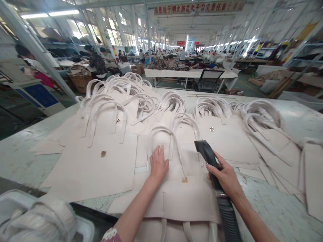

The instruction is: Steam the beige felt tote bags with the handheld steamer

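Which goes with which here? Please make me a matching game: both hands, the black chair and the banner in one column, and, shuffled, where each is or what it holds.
Column one
1. Left hand
2. Right hand
3. Black chair
4. Banner

Column two
A. In front of the far table
B. Gripping a black tool
C. High overhead
D. On pale material, by a looped strap

Pairs: 1-D, 2-B, 3-A, 4-C
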The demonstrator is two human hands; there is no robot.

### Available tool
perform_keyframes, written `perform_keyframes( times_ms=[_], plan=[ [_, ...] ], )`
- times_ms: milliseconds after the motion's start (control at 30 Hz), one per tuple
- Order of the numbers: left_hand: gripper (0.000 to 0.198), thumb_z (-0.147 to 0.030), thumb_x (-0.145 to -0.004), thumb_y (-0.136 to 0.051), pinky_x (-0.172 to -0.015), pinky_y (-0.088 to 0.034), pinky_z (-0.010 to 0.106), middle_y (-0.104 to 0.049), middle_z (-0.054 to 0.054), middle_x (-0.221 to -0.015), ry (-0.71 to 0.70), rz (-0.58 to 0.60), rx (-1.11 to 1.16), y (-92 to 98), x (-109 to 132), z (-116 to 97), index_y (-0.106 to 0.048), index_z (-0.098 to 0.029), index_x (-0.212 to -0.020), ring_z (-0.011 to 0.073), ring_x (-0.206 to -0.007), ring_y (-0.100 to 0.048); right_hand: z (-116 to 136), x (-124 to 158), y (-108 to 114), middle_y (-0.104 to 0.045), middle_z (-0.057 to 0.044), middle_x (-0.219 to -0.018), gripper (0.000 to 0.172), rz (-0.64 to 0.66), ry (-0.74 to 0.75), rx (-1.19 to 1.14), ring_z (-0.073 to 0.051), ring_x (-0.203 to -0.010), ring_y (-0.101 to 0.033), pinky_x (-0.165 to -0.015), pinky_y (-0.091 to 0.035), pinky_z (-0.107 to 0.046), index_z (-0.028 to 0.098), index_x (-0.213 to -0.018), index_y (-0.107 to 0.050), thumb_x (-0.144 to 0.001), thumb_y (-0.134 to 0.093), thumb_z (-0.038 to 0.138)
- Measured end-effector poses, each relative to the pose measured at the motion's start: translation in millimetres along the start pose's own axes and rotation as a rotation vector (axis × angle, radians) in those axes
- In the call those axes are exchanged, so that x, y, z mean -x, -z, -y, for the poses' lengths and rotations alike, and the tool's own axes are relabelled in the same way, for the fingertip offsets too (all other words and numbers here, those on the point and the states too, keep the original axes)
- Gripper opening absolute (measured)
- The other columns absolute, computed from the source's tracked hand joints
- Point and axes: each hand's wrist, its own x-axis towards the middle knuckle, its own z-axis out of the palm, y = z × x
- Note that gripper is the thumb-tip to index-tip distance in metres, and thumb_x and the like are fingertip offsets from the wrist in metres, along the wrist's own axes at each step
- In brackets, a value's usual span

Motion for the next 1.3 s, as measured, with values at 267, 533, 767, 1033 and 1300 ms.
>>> perform_keyframes(
  times_ms=[267,533,767,1033,1300],
  plan=[
    [0.037,-0.039,-0.087,-0.035,-0.097,-0.021,0.051,-0.029,0.005,-0.138,-0.359,0.447,0.043,-14.4,31,-58,-0.042,-0.027,-0.121,0.0268,-0.125,-0.024,-35,6,64,-0.052,0.007,-0.051,0.071,0.193,-0.232,0.036,-0.016,-0.038,-0.054,-0.035,-0.043,-0.025,0.023,-0.134,-0.029,-0.07,-0.059,0.031],
    [0.035,-0.035,-0.087,-0.037,-0.099,-0.023,0.043,-0.031,0.003,-0.137,-0.37,0.446,0.039,-13.5,28,-56,-0.045,-0.027,-0.119,0.0238,-0.124,-0.028,-24,-18,40,-0.054,0.006,-0.053,0.066,0.308,-0.195,0.056,-0.014,-0.036,-0.053,-0.032,-0.041,-0.022,0.025,-0.133,-0.031,-0.072,-0.056,0.029],
    [0.032,-0.033,-0.082,-0.045,-0.094,-0.027,0.041,-0.04,0.004,-0.128,-0.361,0.402,0.024,-10.6,23,-65,-0.049,-0.025,-0.113,0.0246,-0.113,-0.036,-32,-16,50,-0.053,0.006,-0.049,0.073,0.195,-0.229,0.043,-0.016,-0.037,-0.053,-0.033,-0.042,-0.024,0.019,-0.134,-0.03,-0.069,-0.059,0.034],
    [0.029,-0.033,-0.076,-0.055,-0.089,-0.026,0.044,-0.053,0.011,-0.105,-0.324,0.326,-0.147,-49.1,-40,-112,-0.054,-0.016,-0.099,0.0266,-0.101,-0.042,-58,-22,54,-0.056,0.005,-0.048,0.081,-0.027,-0.235,-0.028,-0.02,-0.037,-0.055,-0.034,-0.045,-0.03,0.021,-0.133,-0.03,-0.063,-0.064,0.044],
    [0.014,-0.026,-0.08,-0.051,-0.08,-0.03,0.039,-0.055,0.008,-0.09,-0.17,0.279,-0.192,-49.0,-40,-69,-0.055,-0.015,-0.087,0.023,-0.091,-0.048,-47,-19,57,-0.054,0.006,-0.046,0.084,0.041,-0.183,0.046,-0.016,-0.034,-0.049,-0.032,-0.037,-0.024,0.017,-0.135,-0.029,-0.063,-0.061,0.047]
  ],
)
